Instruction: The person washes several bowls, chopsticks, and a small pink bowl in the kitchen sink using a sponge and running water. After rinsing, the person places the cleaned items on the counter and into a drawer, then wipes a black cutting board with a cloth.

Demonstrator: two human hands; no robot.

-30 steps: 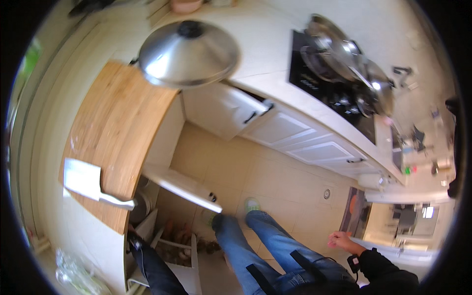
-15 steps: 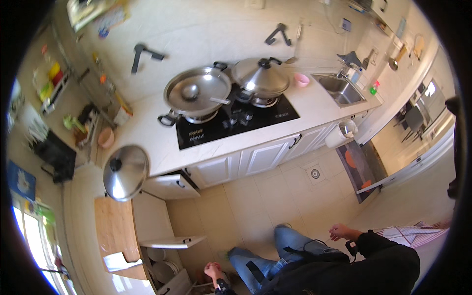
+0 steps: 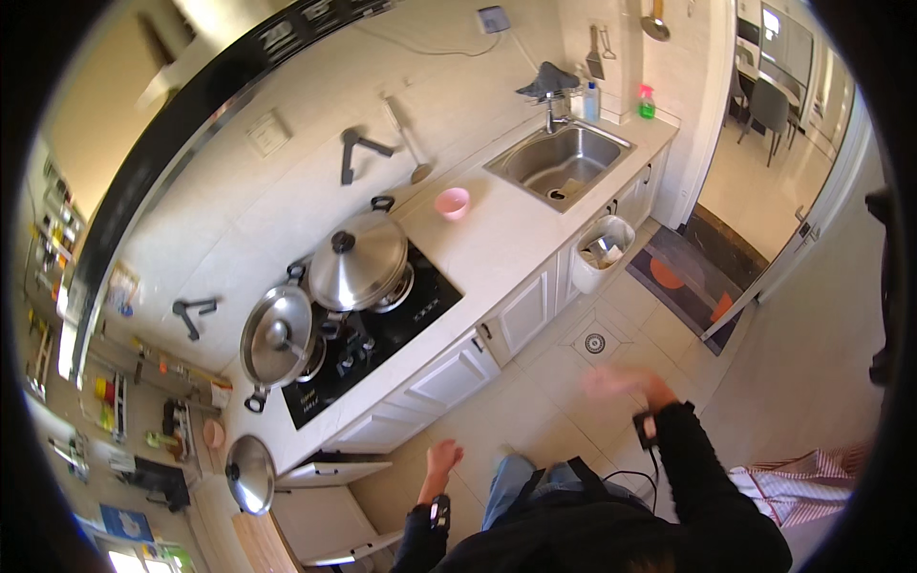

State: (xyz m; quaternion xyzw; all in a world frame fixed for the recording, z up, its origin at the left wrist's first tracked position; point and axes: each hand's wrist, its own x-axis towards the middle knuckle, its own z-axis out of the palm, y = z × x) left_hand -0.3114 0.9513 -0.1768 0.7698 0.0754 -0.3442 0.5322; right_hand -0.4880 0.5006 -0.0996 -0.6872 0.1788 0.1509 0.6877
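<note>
My left hand hangs over the floor in front of the cabinets, fingers loosely bent and apart, holding nothing I can see. Farther right, my right hand is above the floor tiles, its fingers smeared by motion. Neither touches anything visible. On the black gas stove sits a large open wok with a ladle in it. Beside it a steel pot is covered by a cone-shaped lid. A pink bowl stands on the counter between the stove and the sink.
A white waste bin hangs on the cabinet front below the sink. Two cabinet doors stand ajar at lower left, near a loose steel lid. A floor mat lies by the open doorway. The range hood overhangs the stove.
My view has swung right toward the sink and doorway. Both hands have moved forward, away from my body, with forearms now stretched out over the floor.
</note>
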